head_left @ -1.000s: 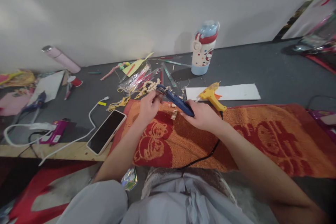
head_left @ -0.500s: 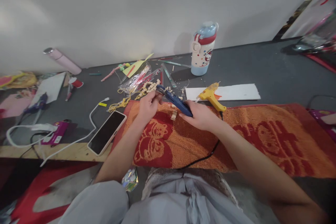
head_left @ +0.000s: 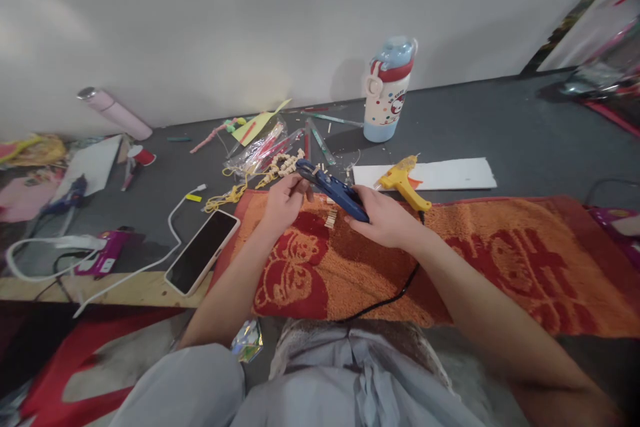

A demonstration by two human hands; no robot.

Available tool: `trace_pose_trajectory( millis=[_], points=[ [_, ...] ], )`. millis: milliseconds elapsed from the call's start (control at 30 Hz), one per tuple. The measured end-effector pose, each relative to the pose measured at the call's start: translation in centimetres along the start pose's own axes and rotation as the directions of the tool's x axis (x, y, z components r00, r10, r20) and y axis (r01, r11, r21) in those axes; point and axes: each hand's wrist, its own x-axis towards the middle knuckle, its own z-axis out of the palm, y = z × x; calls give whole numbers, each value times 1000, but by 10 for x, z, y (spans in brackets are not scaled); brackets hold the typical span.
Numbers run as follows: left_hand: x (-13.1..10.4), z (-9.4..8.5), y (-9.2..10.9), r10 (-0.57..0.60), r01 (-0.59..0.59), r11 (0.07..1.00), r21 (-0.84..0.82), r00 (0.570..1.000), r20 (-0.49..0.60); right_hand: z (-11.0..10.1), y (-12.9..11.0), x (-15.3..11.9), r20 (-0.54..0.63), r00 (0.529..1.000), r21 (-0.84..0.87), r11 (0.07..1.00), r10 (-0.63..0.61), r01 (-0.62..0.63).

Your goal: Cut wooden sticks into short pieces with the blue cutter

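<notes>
My right hand (head_left: 383,217) is wrapped round the handles of a blue hand cutter (head_left: 336,195), which points up and to the left. At the cutter's head, my left hand (head_left: 285,201) has its fingertips pinched together. Anything between those fingertips is too small to make out. Beneath the cutter, several short wooden pieces (head_left: 331,217) lie in a row on an orange and red towel (head_left: 370,280). Past my left fingers rests a pile of small pale wooden pieces (head_left: 286,165) beside yellow cord (head_left: 227,197).
A yellow glue gun (head_left: 403,181) lies across a white board (head_left: 457,175), its black cable running over the towel. Behind stands a cartoon bottle (head_left: 389,93). Leftward are a phone (head_left: 203,252), a white cable (head_left: 173,217), a pink flask (head_left: 117,115) and plastic packets (head_left: 257,153).
The cutter has turned slightly in my right hand, showing more of its upper face. My left hand stays at its head with little movement. The whole view has shifted a little.
</notes>
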Motion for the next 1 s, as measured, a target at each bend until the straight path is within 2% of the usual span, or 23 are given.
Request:
trace_pose_trajectory(
  millis=[300, 1000],
  points=[
    [1, 1, 0, -13, 13, 1000, -24, 1000, 23, -3, 0, 1, 38, 999, -37, 999, 19, -17],
    [1, -1, 3, 62, -62, 990, 125, 998, 9, -6, 1, 1, 70, 997, -94, 995, 42, -35]
  ],
)
